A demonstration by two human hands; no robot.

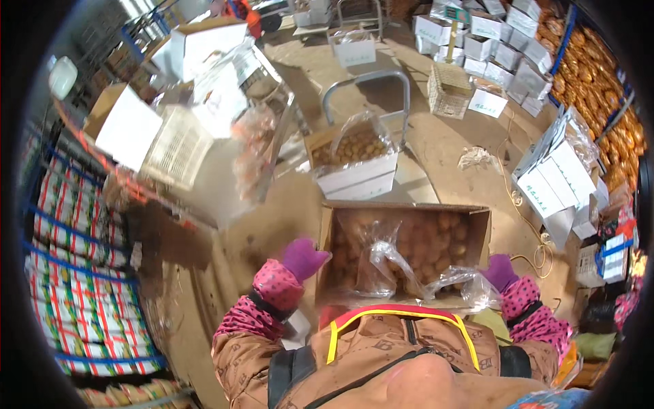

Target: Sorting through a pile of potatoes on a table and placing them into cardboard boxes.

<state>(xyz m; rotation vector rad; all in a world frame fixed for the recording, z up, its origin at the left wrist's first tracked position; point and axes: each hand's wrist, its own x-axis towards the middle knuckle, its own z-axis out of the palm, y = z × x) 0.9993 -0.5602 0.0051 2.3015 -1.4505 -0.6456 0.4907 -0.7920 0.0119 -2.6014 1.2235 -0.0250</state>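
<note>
An open cardboard box (326,230) is held against the front of my body. Inside it lie several small round potatoes (444,245), with a clear plastic bag (383,255) bunched loosely over them. My left hand (305,259), in a purple glove, grips the box's left side. On the opposite side my right hand (499,273), gloved the same way, holds the right edge near the front corner, beside a fold of the bag. The fingertips of my right hand are partly hidden.
Ahead, a white box of potatoes (357,176) sits on a hand cart with a metal handle (368,76). A cluttered table with a plastic crate (176,148) stands left. A cable (506,168) trails across the floor at right, near white cartons (554,179). Stacked produce sacks (582,76) line the right.
</note>
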